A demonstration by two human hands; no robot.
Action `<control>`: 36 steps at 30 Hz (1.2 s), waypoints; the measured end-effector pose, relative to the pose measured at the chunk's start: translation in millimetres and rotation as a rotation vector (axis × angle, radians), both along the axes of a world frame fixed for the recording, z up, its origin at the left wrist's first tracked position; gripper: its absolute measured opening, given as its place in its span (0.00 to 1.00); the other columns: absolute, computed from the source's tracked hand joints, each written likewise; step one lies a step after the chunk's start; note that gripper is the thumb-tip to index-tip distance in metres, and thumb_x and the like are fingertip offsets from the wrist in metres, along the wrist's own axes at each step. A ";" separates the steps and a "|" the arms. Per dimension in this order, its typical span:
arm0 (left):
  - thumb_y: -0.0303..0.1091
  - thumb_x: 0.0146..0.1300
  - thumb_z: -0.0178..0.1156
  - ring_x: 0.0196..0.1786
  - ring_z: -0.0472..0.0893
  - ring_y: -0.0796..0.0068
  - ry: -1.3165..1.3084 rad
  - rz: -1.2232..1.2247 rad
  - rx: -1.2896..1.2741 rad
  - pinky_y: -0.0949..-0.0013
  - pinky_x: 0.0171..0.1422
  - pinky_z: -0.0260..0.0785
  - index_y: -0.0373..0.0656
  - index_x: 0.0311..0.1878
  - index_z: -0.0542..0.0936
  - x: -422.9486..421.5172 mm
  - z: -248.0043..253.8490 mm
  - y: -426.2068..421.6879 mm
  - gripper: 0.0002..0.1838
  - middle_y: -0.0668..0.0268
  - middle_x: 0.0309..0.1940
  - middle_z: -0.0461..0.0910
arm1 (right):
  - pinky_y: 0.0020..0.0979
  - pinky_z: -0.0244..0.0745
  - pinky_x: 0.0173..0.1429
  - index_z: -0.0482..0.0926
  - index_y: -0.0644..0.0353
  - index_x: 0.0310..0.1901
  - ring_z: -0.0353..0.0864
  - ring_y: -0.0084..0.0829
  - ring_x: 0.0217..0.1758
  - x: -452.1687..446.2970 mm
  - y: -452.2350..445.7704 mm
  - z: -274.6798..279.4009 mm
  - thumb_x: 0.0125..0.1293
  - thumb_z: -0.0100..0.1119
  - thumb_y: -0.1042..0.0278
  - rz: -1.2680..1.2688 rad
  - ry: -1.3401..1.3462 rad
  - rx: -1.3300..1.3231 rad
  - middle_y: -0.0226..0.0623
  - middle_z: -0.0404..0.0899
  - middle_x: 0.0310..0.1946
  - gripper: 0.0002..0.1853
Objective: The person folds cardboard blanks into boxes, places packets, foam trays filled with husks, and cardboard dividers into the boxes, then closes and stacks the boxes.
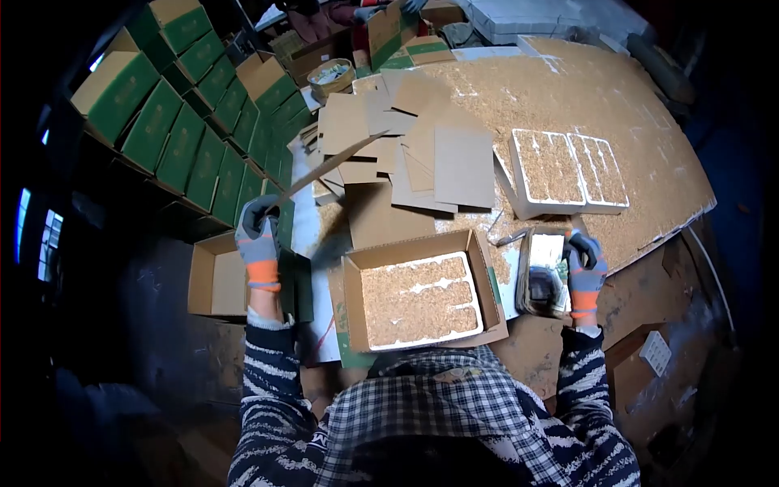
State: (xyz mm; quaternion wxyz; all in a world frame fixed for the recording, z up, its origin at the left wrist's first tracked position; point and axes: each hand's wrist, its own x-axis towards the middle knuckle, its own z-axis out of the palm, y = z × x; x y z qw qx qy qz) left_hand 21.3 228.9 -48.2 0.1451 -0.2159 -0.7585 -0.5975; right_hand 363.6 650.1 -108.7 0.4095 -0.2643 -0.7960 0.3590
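Observation:
My left hand (261, 231), in a grey and orange glove, is closed on the near end of a thin cardboard sheet (333, 165), seen almost edge-on. Between my arms sits an open cardboard box (355, 300) holding a white tray (422, 300) filled with brown granular material. To its right, my gloved right hand (586, 260) has curled fingers at the right edge of a small open container (533, 280); whether they grip something is hidden. Loose cardboard sheets (464, 166) lie beyond the box.
Green boxes (178, 150) are stacked at the left, above an open box (203, 280). Two filled white trays (560, 170) stand on the brown-covered table (649, 146). A round basket (331, 77) is at the back, near another person's gloved hands (367, 13).

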 end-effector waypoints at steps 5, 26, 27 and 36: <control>0.19 0.47 0.54 0.56 0.79 0.61 0.115 -0.695 -0.248 0.55 0.74 0.59 0.42 0.33 0.82 94.6 6.4 25.4 0.11 0.62 0.43 0.82 | 0.37 0.73 0.58 0.79 0.64 0.41 0.80 0.41 0.49 -24.8 -37.1 71.8 0.54 0.59 0.85 -0.030 0.390 0.394 0.42 0.81 0.42 0.12; 0.18 0.63 0.52 0.68 0.71 0.65 -0.418 -0.278 -0.102 0.61 0.72 0.64 0.37 0.68 0.69 110.7 -102.0 -39.8 0.28 0.56 0.65 0.72 | 0.35 0.57 0.76 0.62 0.62 0.72 0.64 0.39 0.73 -52.6 -94.4 10.4 0.58 0.59 0.79 0.540 -0.083 -0.218 0.45 0.66 0.70 0.37; 0.23 0.64 0.57 0.67 0.72 0.65 -0.671 -0.365 -0.002 0.63 0.72 0.63 0.37 0.70 0.65 115.9 -136.9 -41.7 0.30 0.56 0.65 0.72 | 0.33 0.57 0.75 0.60 0.62 0.72 0.64 0.36 0.73 -52.0 -82.3 -17.0 0.59 0.63 0.73 0.600 -0.151 -0.462 0.44 0.65 0.71 0.39; 0.53 0.51 0.76 0.62 0.74 0.67 -0.727 -0.266 -0.162 0.68 0.65 0.68 0.33 0.73 0.57 170.7 -198.8 -0.2 0.55 0.55 0.63 0.73 | 0.32 0.61 0.71 0.48 0.60 0.77 0.66 0.33 0.69 -50.9 -124.9 -85.3 0.56 0.73 0.52 0.752 -0.373 -0.504 0.44 0.66 0.68 0.54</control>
